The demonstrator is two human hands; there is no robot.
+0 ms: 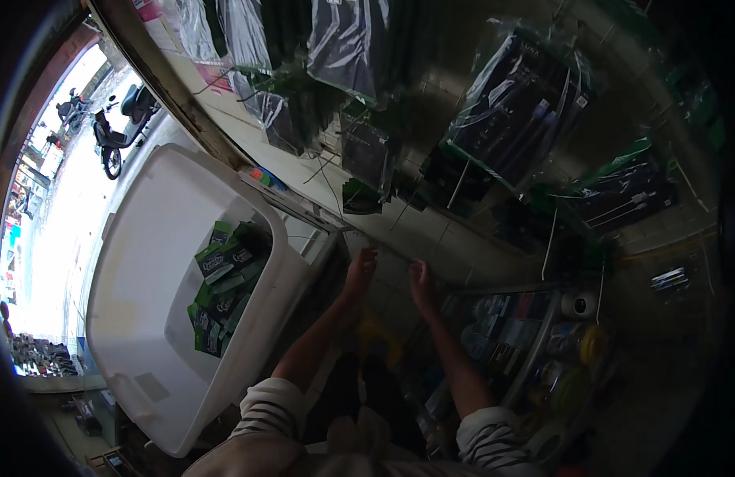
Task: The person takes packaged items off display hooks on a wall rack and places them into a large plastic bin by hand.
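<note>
My left hand (362,269) is raised in front of me with its fingers loosely bent and apart, and nothing shows in it. A short gap to the right, my right hand (421,283) is also lifted, fingers half curled, with no object visible in it. Dim light blurs the fingers' detail. Nearest on the left is a large white plastic bin (137,262), tilted in view, with a heap of green and black packets (222,274) inside. Neither hand touches the bin or the packets.
Clear-wrapped dark packs (519,103) hang from wire hooks on the wall ahead. A glass display case (495,334) stands at the right, beside jars (586,346). Through the doorway at left, a scooter (121,131) is parked on the bright street.
</note>
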